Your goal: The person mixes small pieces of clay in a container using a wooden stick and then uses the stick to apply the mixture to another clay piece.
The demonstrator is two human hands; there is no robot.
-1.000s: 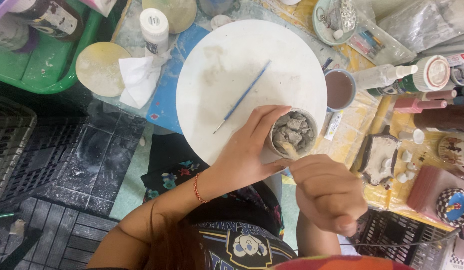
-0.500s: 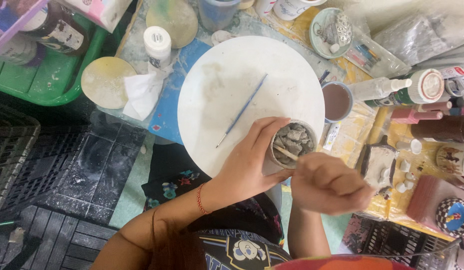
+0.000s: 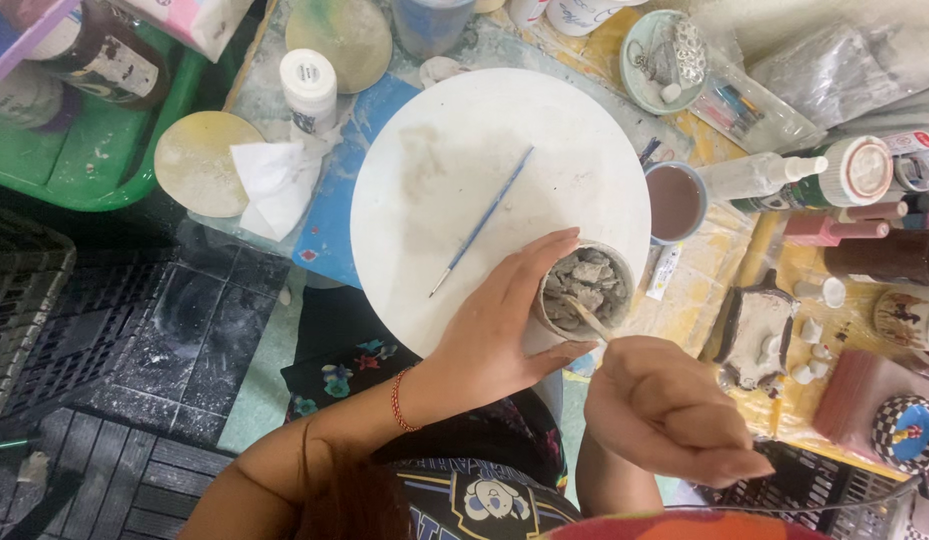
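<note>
1. Round white board (image 3: 464, 150): lies flat beyond the left fingertips; a thin blue brush (image 3: 481, 222) rests on it, just past the left index finger.
2. Left hand (image 3: 494, 330): forearm reaching in from below, wrist with a red thread band; fingers and thumb curved and spread round the side of the cup, pressing its wall.
3. Right hand (image 3: 674, 410): closed in a loose fist, knuckles up, fingers pressed together pinching the near end of the stick.
4. Small cup (image 3: 586, 290): sits at the board's near edge, enclosed by the left fingers; filled with grey lumps, so likely bottom-heavy, stiff-walled, grimy and a little slippery. Best held round the side wall, as now.
5. Wooden stick (image 3: 587, 317): light, rigid; tip down among the lumps, slanting towards the right fingers.
</note>
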